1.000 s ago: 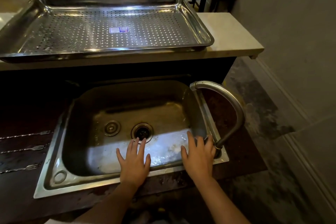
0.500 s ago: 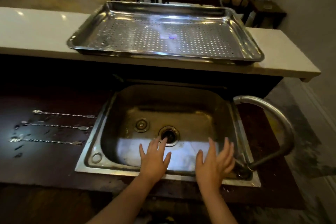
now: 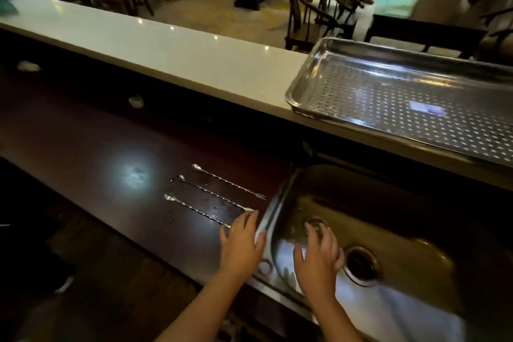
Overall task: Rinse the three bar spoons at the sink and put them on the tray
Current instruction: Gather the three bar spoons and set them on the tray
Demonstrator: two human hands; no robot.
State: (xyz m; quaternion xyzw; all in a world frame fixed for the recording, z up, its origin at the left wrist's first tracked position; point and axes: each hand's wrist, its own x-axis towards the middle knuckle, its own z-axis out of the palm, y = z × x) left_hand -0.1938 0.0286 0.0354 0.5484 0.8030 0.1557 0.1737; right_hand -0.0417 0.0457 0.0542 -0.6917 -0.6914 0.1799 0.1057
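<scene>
Dark wooden worktop (image 3: 91, 153) carries all three thin twisted steel bar spoons (image 3: 213, 196), side by side and just left of the sink, so by my reckoning nothing is rinsed yet and every step remains. Their long axes run parallel, bowls to the far left, forked ends toward the stainless steel sink (image 3: 388, 216). My left hand (image 3: 242, 244) is flat, fingers spread, fingertips at the nearest spoons' forked ends. My right hand (image 3: 319, 259) hovers spread over the basin. Perforated steel tray (image 3: 305, 83) on the pale ledge holds no spoons.
</scene>
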